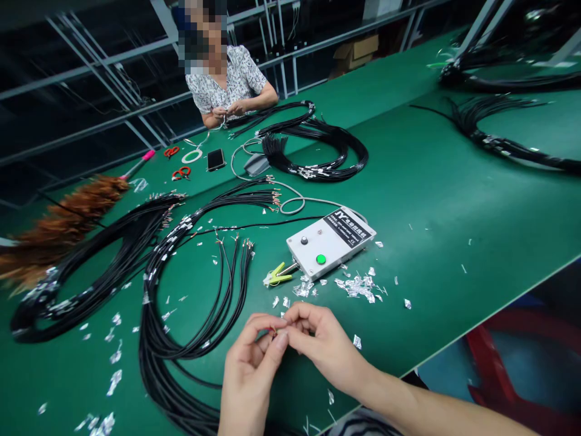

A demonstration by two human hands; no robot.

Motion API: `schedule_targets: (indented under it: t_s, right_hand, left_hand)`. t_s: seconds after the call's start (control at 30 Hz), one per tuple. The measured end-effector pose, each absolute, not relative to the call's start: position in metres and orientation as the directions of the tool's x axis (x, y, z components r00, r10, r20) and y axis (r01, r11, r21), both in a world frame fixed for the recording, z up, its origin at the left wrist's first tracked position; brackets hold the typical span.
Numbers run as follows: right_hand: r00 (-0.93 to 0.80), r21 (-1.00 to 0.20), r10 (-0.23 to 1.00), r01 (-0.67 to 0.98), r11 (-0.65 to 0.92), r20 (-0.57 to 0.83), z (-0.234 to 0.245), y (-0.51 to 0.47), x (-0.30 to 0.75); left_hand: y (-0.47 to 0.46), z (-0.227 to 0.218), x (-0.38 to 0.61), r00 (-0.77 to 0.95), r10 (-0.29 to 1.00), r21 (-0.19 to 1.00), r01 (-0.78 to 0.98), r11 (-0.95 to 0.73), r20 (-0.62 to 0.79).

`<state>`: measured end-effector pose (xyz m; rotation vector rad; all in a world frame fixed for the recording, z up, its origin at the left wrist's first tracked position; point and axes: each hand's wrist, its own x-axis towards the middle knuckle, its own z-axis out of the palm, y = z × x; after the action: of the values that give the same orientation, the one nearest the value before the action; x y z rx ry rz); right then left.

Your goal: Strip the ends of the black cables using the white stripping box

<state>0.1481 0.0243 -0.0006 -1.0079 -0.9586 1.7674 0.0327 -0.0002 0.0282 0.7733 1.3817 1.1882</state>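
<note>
My left hand [254,363] is closed in a pinch on the end of a black cable [197,378], which runs in from the left. Small reddish wire ends [273,332] show between the fingertips. My right hand [322,342] pinches at the same spot, its fingertips touching those of the left; the exact grip on the wires is partly hidden. Left of my hands lies a coiled bundle of black cables [152,327] with stripped ends. Just beyond them stands a grey-white control box [313,242] with a green button and a yellow-green clip [278,275] at its near end.
Silver foil scraps [361,286] litter the green table [426,230]. More cable bundles [336,163] lie around. Across the table a person [227,91] handles cables. Red-handled scissors [181,174], a phone [215,159], a tape roll [191,156] and a brown feather duster [77,212] lie at the left.
</note>
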Motion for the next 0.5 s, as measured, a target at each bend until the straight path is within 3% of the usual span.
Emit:
schedule_targets:
  t_s: [0.17,0.33,0.43,0.5]
  right_hand:
    - [-0.285,-0.907,0.926,-0.269,-0.325,-0.247,0.001,0.024,0.148]
    - [-0.202,-0.980,0.972,-0.130,-0.150,-0.121,-0.001,0.024,0.150]
    - [-0.201,-0.999,0.979,-0.007,-0.040,-0.038,0.001,0.023,0.153]
    - [-0.216,-0.998,0.976,0.059,0.015,0.002,0.003,0.023,0.155]
  left_hand:
    - [0.001,0.024,0.031,-0.250,0.916,0.939,-0.225,0.260,-0.313]
    - [-0.001,0.016,0.024,-0.254,0.920,0.950,-0.164,0.264,-0.299]
    - [-0.006,0.013,0.026,-0.285,0.944,0.982,0.040,0.187,-0.168]
    - [-0.010,0.012,0.030,-0.350,0.936,0.975,0.219,0.045,0.036]
